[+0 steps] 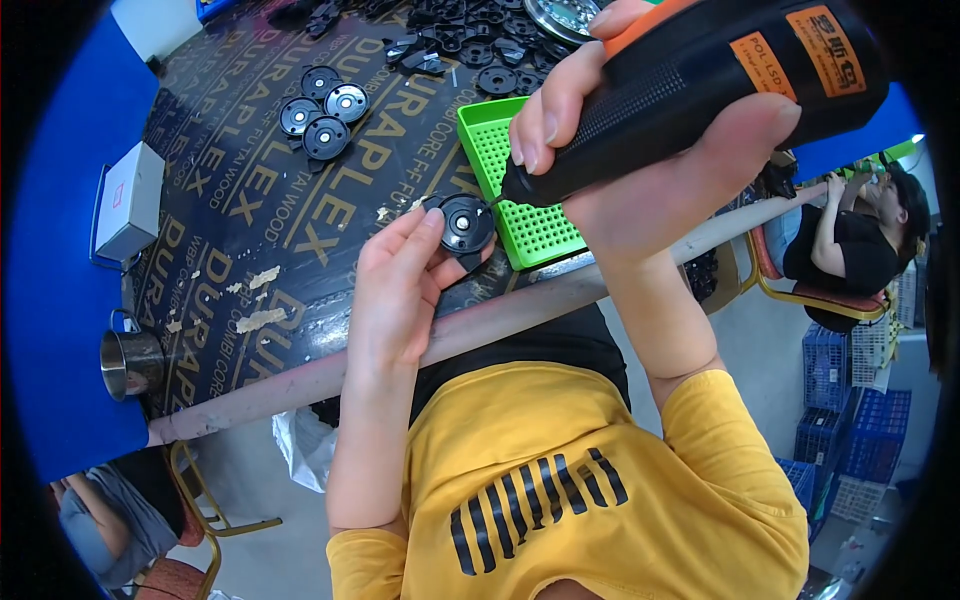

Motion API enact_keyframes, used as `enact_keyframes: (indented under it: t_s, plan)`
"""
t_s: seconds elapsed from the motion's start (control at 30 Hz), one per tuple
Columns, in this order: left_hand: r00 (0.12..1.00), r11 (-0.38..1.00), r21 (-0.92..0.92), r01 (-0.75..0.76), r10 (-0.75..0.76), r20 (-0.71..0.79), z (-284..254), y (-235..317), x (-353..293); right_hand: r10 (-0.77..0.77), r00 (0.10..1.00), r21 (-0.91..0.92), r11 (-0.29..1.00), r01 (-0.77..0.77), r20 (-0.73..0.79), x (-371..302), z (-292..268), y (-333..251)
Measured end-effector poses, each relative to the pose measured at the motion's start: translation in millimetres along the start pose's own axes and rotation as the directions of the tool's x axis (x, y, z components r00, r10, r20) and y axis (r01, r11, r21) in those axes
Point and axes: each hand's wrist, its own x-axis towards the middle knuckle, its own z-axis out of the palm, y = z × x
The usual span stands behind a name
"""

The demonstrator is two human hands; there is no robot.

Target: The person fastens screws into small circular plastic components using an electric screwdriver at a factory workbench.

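Note:
Between the thumb and fingers of my left hand (400,260) is a round black plastic part (466,222) with a small metal centre. My right hand (650,180) is wrapped round a black and orange electric screwdriver (640,105), held tilted with its nose low. Its thin bit (494,203) reaches the rim of the round part; whether it sits in a screw I cannot tell. Just behind the tool's nose lies a green perforated tray (545,233), partly hidden by the tool and my right hand. Farther left, several similar round parts (327,137) lie grouped on the dark printed table (290,210).
Many loose black parts (470,45) are heaped at the far side, near a round metal dish (563,15). At left stand a white box (130,203) and a steel cup (132,362). A pale rail (480,325) edges the table. Another person (850,225) sits at right.

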Motion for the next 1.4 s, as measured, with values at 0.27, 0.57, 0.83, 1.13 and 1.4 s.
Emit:
enact_keyframes:
  t_s: [0.27, 0.57, 0.83, 1.13, 1.4]
  plan:
    - [1.0, 1.0, -0.011, 0.002, -0.002, 0.013, 1.5, 0.4, 0.5, -0.034, 0.995, 0.029, 0.999, 0.031, 0.095, -1.7, -4.7, 6.8]
    - [1.0, 1.0, -0.011, 0.005, -0.005, 0.027, -1.6, 0.1, 0.3, -0.079, 0.975, 0.057, 0.996, 0.068, 0.208, -4.1, -13.2, 6.8]
    - [1.0, 1.0, 0.023, -0.004, 0.004, 0.013, -2.8, -2.4, 1.3, 0.038, 0.993, 0.177, 0.983, -0.058, 0.114, -1.3, -4.9, 15.0]
    - [0.999, 0.999, 0.027, -0.031, 0.031, -0.016, -0.1, -1.6, 1.6, 0.013, 0.993, 0.162, 0.986, -0.031, 0.116, -1.7, -3.4, 17.8]
    - [0.998, 0.998, 0.013, -0.06, 0.06, 0.002, 1.3, -2.4, 2.4, -0.478, 0.871, 0.727, 0.637, 0.256, 0.112, 48.5, -57.1, 27.0]
